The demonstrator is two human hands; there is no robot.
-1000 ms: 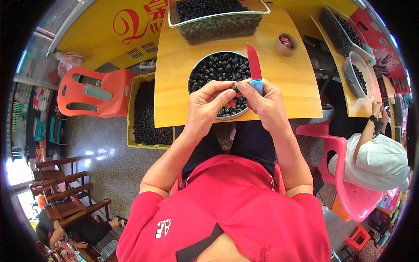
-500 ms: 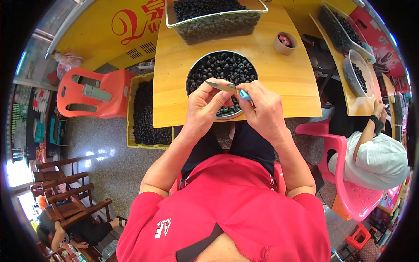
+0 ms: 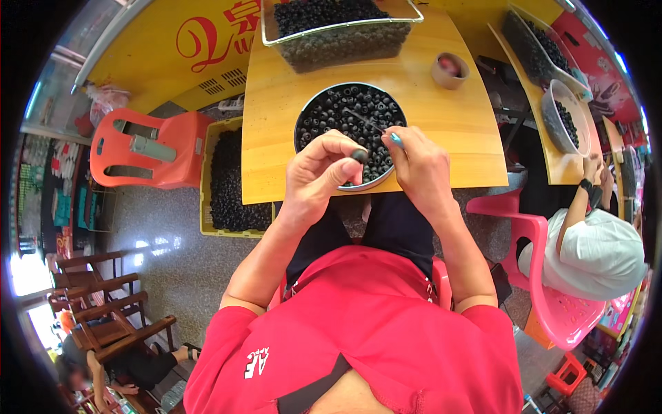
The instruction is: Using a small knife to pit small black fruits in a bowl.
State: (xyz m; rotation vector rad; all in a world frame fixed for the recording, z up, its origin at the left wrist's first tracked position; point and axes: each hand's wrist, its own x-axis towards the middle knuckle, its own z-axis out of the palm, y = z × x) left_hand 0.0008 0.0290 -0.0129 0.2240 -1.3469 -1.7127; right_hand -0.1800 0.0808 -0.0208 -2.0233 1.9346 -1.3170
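Over the near edge of a round metal bowl (image 3: 297,131), my left hand (image 3: 314,179) pinches one small dark round fruit (image 3: 359,156) between thumb and forefinger. Its exact kind does not show. My right hand (image 3: 424,169) grips a small knife by its light blue handle (image 3: 396,139). The thin blade points away to the left above the bowl, apart from the pinched fruit. Many similar dark round fruits (image 3: 338,110) fill the bowl, some with pale spots or holes in them. My hands hide part of its near side.
Beyond the bowl on the wooden table (image 3: 455,131) stand a clear bin (image 3: 338,52) of dark fruits and a small cup (image 3: 450,72). A yellow crate (image 3: 207,172) of dark pieces sits left, by an orange chair (image 3: 186,131). At right, another person (image 3: 593,248) sits at a second table.
The knife has come away from the fruit, and its blade now points over the bowl. My left hand has turned, so the fruit shows at its fingertips.
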